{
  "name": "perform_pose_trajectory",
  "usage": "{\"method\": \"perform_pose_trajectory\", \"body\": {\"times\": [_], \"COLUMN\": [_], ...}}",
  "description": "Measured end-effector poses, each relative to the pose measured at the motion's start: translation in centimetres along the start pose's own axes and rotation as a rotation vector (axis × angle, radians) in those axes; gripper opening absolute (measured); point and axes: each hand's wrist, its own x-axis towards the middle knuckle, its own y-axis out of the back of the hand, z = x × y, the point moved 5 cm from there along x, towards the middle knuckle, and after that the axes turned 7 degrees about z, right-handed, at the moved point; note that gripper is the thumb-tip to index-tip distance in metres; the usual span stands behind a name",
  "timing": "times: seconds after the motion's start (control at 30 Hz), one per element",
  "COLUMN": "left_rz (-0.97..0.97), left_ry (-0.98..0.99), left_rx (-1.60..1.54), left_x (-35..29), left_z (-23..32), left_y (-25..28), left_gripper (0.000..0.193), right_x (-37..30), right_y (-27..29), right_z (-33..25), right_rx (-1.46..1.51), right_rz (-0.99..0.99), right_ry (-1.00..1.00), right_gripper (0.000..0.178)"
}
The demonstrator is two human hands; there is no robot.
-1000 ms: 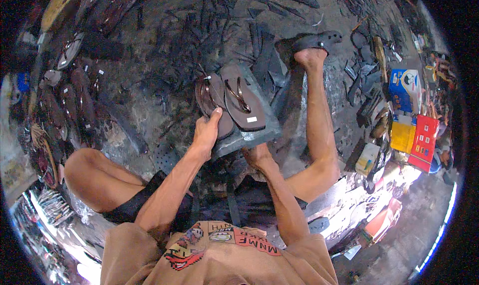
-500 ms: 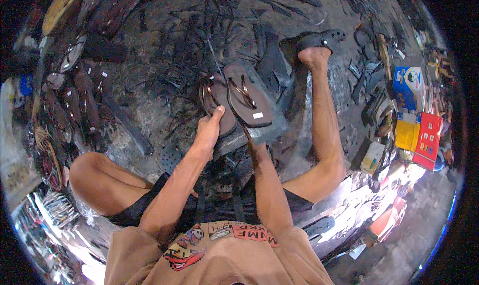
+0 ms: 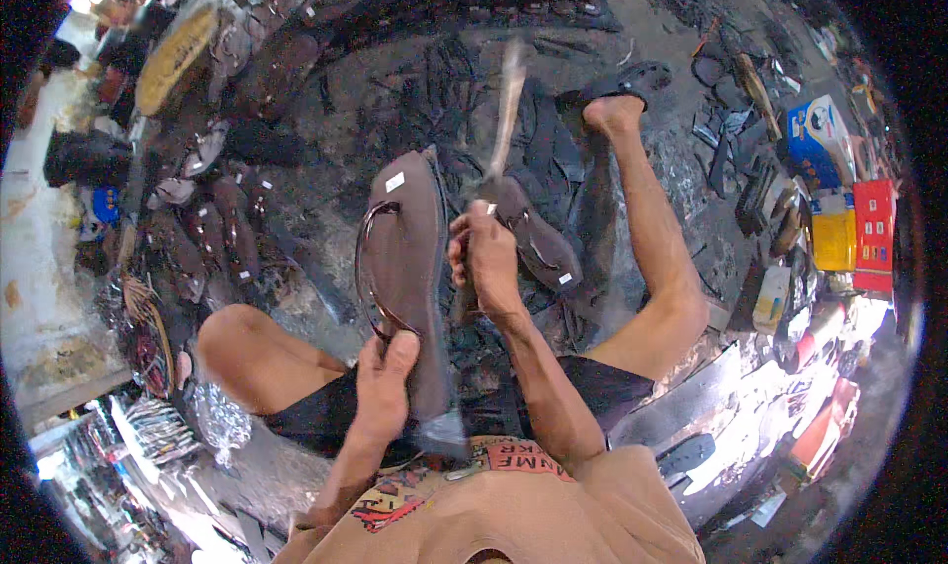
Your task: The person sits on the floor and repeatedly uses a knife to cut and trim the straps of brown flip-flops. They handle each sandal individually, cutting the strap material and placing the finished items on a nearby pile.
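Observation:
My left hand (image 3: pixel 385 386) is closed on a brown thong sandal (image 3: pixel 405 258), held up with its strap toward the left and a white sticker near its far end. The thumb presses by the strap. My right hand (image 3: pixel 489 268) is closed round a long thin knife (image 3: pixel 509 120), its blade pointing away from me and blurred by motion. Just beyond the right hand, a second brown sandal (image 3: pixel 538 233) with a white sticker lies in front of me on a dark surface.
Dark offcuts (image 3: pixel 444 80) litter the floor ahead. Several brown sandals (image 3: pixel 232 223) lie at the left, near a yellow sole-shaped piece (image 3: pixel 178 60). Blue-white (image 3: pixel 820 139), yellow (image 3: pixel 832 233) and red (image 3: pixel 874 233) boxes stand at the right. My outstretched leg (image 3: pixel 652 199) borders the right side.
My left hand has drawn its sandal up and toward me, turned about. My right hand has come into view from beneath the other sandal, its knife swung clear to the right.

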Motion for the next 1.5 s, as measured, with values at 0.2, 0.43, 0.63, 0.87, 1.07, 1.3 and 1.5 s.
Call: {"method": "perform_pose_trajectory", "body": {"times": [0.2, 0.43, 0.63, 0.87, 1.07, 1.3, 1.5], "left_rz": [-0.114, -0.032, 0.089, 0.081, -0.111, 0.056, -0.628], "left_ry": [-0.370, -0.068, 0.045, 0.094, 0.071, -0.138, -0.917], "left_rx": [-0.262, -0.267, -0.385, -0.231, -0.024, -0.121, 0.866], "left_x": [-2.7, -1.4, -2.8, -3.0, -1.9, -0.9, -7.0], "left_z": [3.7, 8.0, 6.4, 6.5, 7.3, 10.4, 22.5], "left_y": [-1.0, 2.0, 3.4, 2.8, 2.4, 1.9, 0.3], "left_gripper": [0.050, 0.039, 0.042, 0.044, 0.043, 0.041, 0.057], "right_x": [-12.3, -19.0, -25.6, -21.9, -14.5, -7.0, -15.4], "right_y": [-0.5, 2.6, 11.8, 10.8, 2.8, -3.7, 4.5], "right_z": [-10.7, -6.7, 3.0, 3.3, -5.0, -12.6, -14.1], "right_rx": [-0.208, -0.447, -0.974, -0.939, -1.089, -0.717, -0.440], "right_rz": [-0.076, -0.176, -0.315, -0.281, -0.376, -0.476, -0.236], "right_ry": [0.678, 0.711, 0.407, 0.458, 0.504, 1.096, 0.797], "right_gripper": [0.030, 0.030, 0.022, 0.033, 0.033, 0.035, 0.043]}}
